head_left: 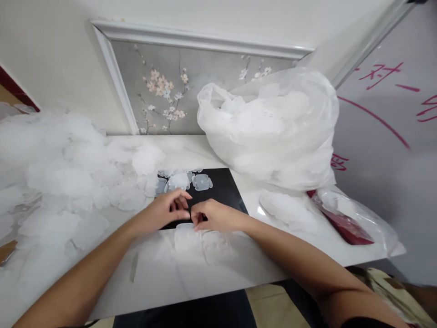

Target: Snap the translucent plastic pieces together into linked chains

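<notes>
My left hand point(172, 210) is over the black mat point(221, 191), thumb and curled fingers apart, with nothing visible between them. Close beside it, my right hand point(212, 215) has its fingers bent in a pinch. Its fingertips meet the edge of a thin translucent plastic piece point(184, 238) at the mat's front edge. Another frosted plastic piece point(216, 246) lies just to the right, under the right wrist. Beyond the hands, a single notched plastic piece point(202, 182) rests on the mat next to a small overlapping cluster of pieces point(178, 181).
A large heap of frosted plastic pieces point(68, 168) covers the table's left side. A full white plastic bag point(273, 136) stands at the back right. Nearer are loose pieces point(287, 207) and a dark red item point(351, 228) under clear plastic. A whiteboard point(385, 182) borders the right.
</notes>
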The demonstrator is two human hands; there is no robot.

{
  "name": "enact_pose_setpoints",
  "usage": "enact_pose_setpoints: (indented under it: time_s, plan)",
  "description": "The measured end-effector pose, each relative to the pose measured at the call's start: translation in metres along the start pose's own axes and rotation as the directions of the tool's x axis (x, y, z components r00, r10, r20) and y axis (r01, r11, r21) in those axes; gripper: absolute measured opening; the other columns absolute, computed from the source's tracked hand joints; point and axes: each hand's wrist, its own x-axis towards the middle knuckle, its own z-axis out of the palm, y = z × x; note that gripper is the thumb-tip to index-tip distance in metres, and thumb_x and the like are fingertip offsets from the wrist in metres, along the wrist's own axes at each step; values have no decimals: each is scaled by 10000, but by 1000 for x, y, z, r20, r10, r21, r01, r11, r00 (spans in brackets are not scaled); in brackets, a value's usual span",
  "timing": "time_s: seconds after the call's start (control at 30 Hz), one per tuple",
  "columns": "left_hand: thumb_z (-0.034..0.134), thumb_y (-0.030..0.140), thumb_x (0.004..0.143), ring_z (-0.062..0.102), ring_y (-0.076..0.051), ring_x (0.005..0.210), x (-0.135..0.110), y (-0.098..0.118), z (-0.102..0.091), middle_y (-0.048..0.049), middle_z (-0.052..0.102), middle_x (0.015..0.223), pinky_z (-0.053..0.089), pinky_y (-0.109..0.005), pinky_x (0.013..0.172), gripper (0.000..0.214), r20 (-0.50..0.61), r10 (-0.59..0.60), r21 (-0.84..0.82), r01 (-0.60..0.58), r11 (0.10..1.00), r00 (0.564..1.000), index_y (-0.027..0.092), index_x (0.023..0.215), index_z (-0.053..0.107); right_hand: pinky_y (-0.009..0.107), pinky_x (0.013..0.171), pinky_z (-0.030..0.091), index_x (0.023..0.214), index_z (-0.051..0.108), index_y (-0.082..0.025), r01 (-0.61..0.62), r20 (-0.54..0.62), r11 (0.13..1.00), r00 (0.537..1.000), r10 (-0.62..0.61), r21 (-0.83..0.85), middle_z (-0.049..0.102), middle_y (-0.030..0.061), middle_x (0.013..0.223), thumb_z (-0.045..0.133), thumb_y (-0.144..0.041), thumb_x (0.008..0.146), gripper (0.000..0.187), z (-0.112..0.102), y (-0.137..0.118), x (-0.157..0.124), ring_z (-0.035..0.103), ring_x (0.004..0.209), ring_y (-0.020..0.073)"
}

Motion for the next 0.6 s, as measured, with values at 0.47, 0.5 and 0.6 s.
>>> enact_pose_setpoints:
  time_s: [0.47,0.5,0.6]
  plan:
    - [698,369,751,665,-193,741,2,11,17,-9,705,805,507,-318,700,497,-89,-266,-387,212,897,960,219,1193,526,258,639,509,902,593,-181,128,-284,734,954,92,667,692,-2,743,741,-400,755,302,-11,8,7,652,640,112]
    - [699,366,750,664,-193,730,2,12,18,-8,705,799,504,-315,689,492,-83,-267,-385,216,897,960,218,1187,528,255,626,504,895,597,-182,128,-296,749,950,95,650,678,-15,717,750,-378,742,293,-9,8,8,636,619,107]
    - [696,352,753,648,-179,686,3,13,20,8,690,763,482,-291,645,460,-88,-262,-373,212,903,961,221,1162,534,240,596,483,859,594,-188,129,-348,810,932,97,572,633,-44,661,757,-291,709,244,-2,7,11,592,580,94]
